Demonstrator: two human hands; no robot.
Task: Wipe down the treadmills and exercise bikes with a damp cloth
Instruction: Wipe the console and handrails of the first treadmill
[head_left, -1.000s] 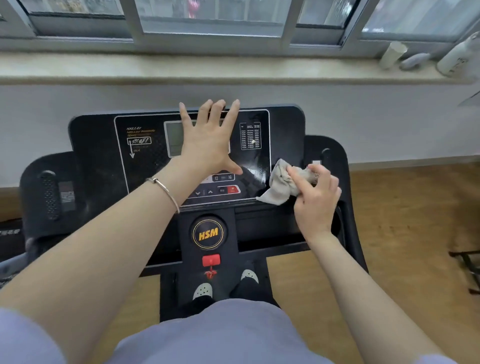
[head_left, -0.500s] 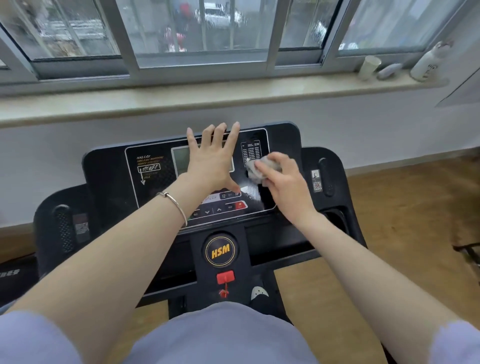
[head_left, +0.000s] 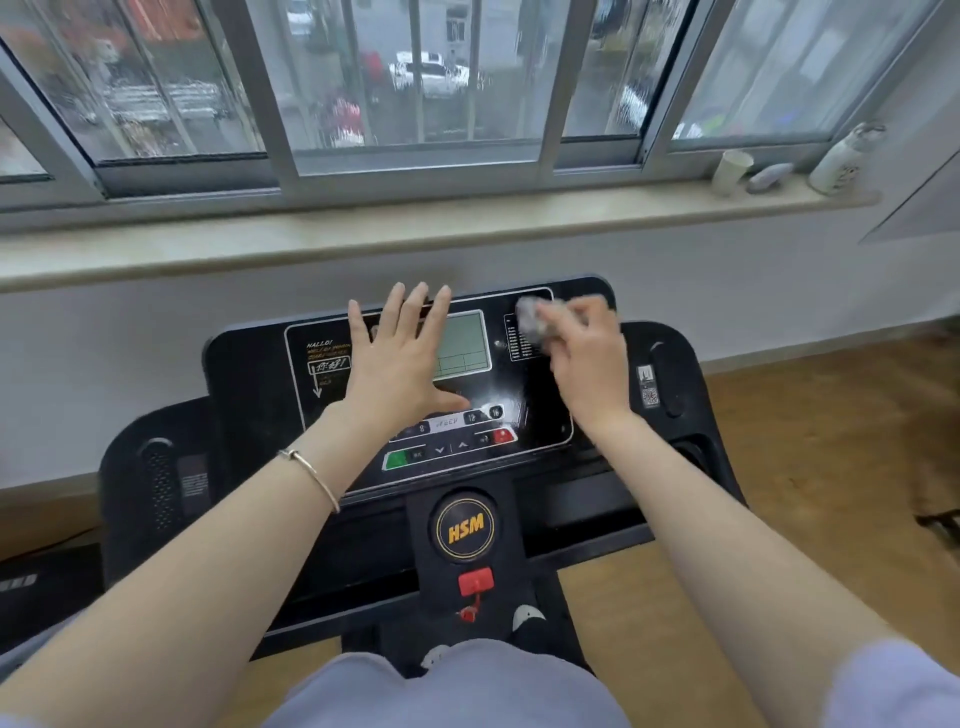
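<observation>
A black treadmill console (head_left: 249, 374) with a grey display (head_left: 465, 345) and an HSM badge fills the middle of the view. My left hand (head_left: 397, 358) lies flat on the panel with straight, spread fingers, covering the display's left part. My right hand (head_left: 582, 358) grips a bunched grey cloth (head_left: 530, 317) and presses it on the console's upper right corner, over a small printed table. Motion blurs the cloth and fingers. A wet sheen shows on the panel below the right hand.
A windowsill (head_left: 363, 239) runs behind the console, carrying a paper cup (head_left: 731, 171), a small grey object and a white bottle (head_left: 844, 158) at the right. Wooden floor (head_left: 831, 467) lies to the right. A red safety key (head_left: 475, 582) hangs below the badge.
My right hand has carried the cloth from the console's lower right edge up to its upper right corner. My left hand stays flat on the panel. The view has tilted upward.
</observation>
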